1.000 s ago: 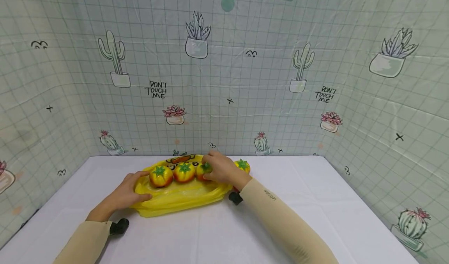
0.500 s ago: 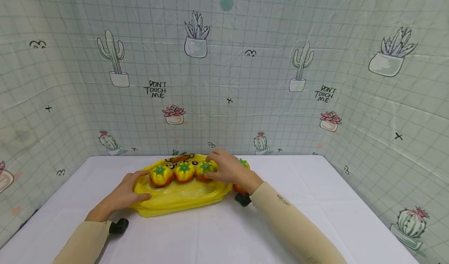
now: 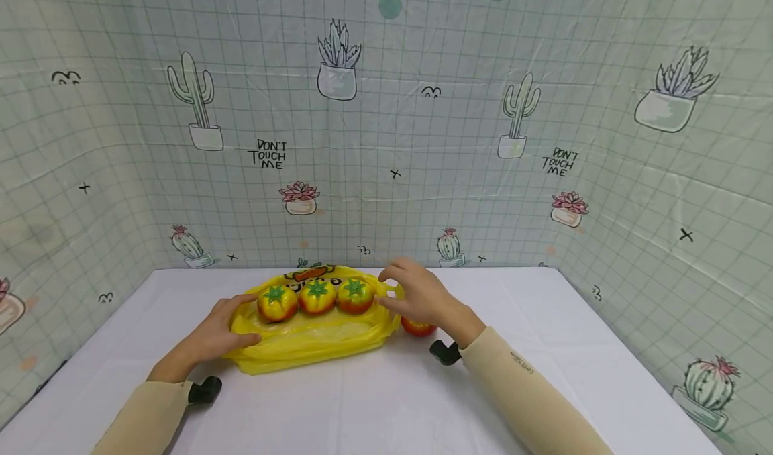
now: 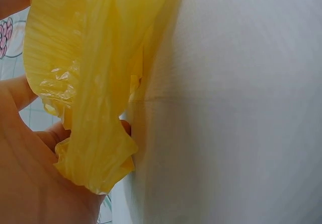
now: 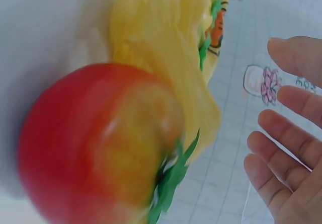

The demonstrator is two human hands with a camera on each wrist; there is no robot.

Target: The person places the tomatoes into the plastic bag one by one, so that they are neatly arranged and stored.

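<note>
A yellow plastic bag (image 3: 314, 347) lies spread on the table with its mouth upward. Three yellow-red tomatoes with green tops sit in a row in it: a left one (image 3: 278, 304), a middle one (image 3: 317, 297) and a right one (image 3: 355, 296). My left hand (image 3: 214, 331) holds the bag's left end, fingers and thumb around it; in the left wrist view, yellow plastic (image 4: 100, 83) covers part of the fingers. Off the bag's right end, my right hand (image 3: 417, 294) hovers with spread fingers, holding nothing. Partly hidden below it is another tomato (image 3: 419, 327), large in the right wrist view (image 5: 95, 143).
A white cloth (image 3: 374, 408) covers the table. Behind and at both sides hangs a gridded curtain (image 3: 386, 133) printed with cacti. Dark wrist-worn devices show at the left wrist (image 3: 205, 391) and the right wrist (image 3: 445, 352).
My right hand has let go of the right tomato in the bag and moved right, over the tomato outside. The left hand and the bag stay put.
</note>
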